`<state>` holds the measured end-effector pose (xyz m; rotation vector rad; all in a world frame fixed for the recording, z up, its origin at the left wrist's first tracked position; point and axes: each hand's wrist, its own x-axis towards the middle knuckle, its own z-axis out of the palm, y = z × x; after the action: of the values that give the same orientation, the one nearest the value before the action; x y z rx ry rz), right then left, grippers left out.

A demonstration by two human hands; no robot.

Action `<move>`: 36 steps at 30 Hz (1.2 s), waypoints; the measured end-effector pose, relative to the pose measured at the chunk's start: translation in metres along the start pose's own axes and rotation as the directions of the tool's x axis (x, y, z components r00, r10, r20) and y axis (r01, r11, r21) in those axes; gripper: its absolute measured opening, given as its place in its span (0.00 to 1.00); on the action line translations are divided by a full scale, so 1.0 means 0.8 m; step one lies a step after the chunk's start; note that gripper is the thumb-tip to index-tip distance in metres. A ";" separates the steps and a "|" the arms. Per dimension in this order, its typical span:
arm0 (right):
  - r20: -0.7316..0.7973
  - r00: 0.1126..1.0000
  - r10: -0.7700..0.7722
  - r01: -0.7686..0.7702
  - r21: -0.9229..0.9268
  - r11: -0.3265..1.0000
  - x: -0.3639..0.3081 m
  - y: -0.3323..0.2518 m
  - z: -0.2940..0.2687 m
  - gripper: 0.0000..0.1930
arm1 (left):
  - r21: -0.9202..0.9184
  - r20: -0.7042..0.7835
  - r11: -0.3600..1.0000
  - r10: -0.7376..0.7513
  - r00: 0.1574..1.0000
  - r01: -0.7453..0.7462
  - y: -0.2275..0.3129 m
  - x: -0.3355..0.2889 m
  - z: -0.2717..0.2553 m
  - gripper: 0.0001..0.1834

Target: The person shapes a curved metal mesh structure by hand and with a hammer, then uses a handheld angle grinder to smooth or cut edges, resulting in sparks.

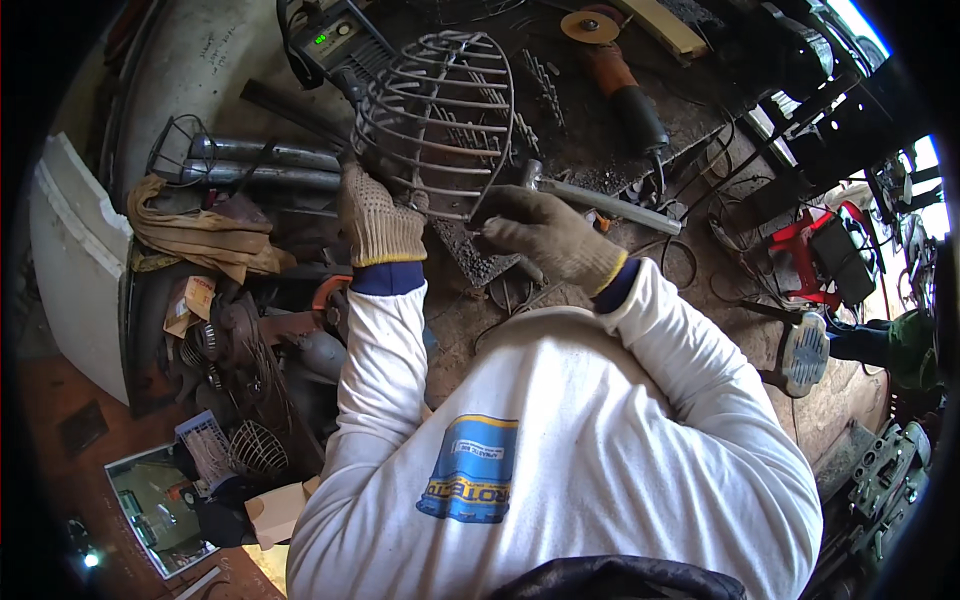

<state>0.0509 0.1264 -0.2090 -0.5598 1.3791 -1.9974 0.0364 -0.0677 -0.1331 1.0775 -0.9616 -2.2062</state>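
A curved cage of welded metal rods stands tilted over the dark workbench, its ribs joined by a central spine and an outer rim. My left hand, in a tan knitted glove, is closed around its lower left end. At the lower right of the rim, my right hand, in a matching glove, has its fingers curled against the rod; its fingertips are partly hidden. Just beyond the right hand lies a metal hammer. Several short cut rods lie on the bench behind the cage.
A welding machine with a lit green display stands at the back left. An orange angle grinder lies back right, its cord trailing. Steel tubes and a brown cloth are at left. Another person's shoe shows at right.
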 end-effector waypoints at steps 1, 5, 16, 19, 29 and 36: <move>-0.026 0.998 0.050 -0.050 0.007 0.999 -0.006 -0.003 -0.013 0.24 | 0.014 0.079 1.000 -0.013 0.997 0.012 0.001 0.006 0.000 0.16; -0.117 0.989 0.088 -0.089 0.000 0.996 -0.032 0.003 -0.046 0.24 | -0.014 0.409 1.000 0.030 0.912 -0.026 0.004 0.034 0.022 0.15; -0.367 0.908 -0.202 -0.205 -0.810 0.550 -0.074 0.006 -0.074 0.23 | 0.357 0.339 0.926 -0.004 0.941 -0.124 -0.041 0.108 0.075 0.09; -0.250 0.842 -0.477 -0.256 -0.965 0.055 -0.071 -0.006 -0.077 0.26 | 0.289 0.345 0.957 -0.067 0.936 -0.038 -0.054 0.127 0.078 0.09; -0.356 0.934 -0.033 -0.355 -0.913 -0.202 -0.048 -0.016 -0.107 0.19 | 0.381 0.394 0.924 -0.159 0.905 -0.003 -0.070 0.139 0.085 0.09; -0.532 0.834 -0.146 -0.510 -0.844 0.164 -0.099 -0.005 -0.087 0.16 | 0.300 0.400 0.953 -0.159 0.903 0.035 -0.077 0.132 0.076 0.06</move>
<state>0.0595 0.2296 -0.2295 -0.2799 2.9385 -0.6897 -0.0802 -0.0790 -0.2029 0.7878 -1.4802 -2.4957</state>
